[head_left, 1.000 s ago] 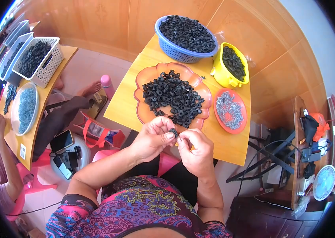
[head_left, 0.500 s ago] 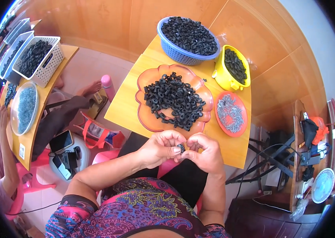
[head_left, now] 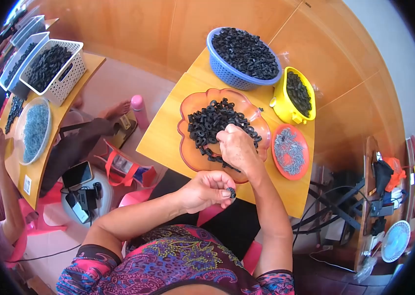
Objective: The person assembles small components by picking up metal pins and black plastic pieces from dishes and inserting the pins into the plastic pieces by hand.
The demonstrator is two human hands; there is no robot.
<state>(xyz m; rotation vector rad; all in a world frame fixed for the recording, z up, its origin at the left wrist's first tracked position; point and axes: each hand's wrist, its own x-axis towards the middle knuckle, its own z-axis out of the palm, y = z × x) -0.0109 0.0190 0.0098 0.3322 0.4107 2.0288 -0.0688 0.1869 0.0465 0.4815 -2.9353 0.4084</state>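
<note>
My left hand (head_left: 208,191) pinches a small round black plastic part (head_left: 231,192) between thumb and fingertips, in front of the table's near edge. My right hand (head_left: 238,149) reaches over the scalloped orange tray (head_left: 186,156), its fingers bent together at the right side of the loose black parts (head_left: 212,120). Whatever those fingertips grip, if anything, is hidden behind the hand. Right of the tray, an orange-red plate (head_left: 302,169) bears a heap of small silvery metal pieces (head_left: 288,150).
A blue basket (head_left: 232,73) and a yellow container (head_left: 280,104), both full of black parts, stand at the table's back. On the left table are a white basket (head_left: 71,73) and an oval tray (head_left: 48,130); a co-worker's arm (head_left: 3,182) is beside it. A fan (head_left: 396,241) stands far right.
My right hand has left my left hand and moved forward onto the tray's black parts. The left hand keeps the small part and has shifted slightly toward me.
</note>
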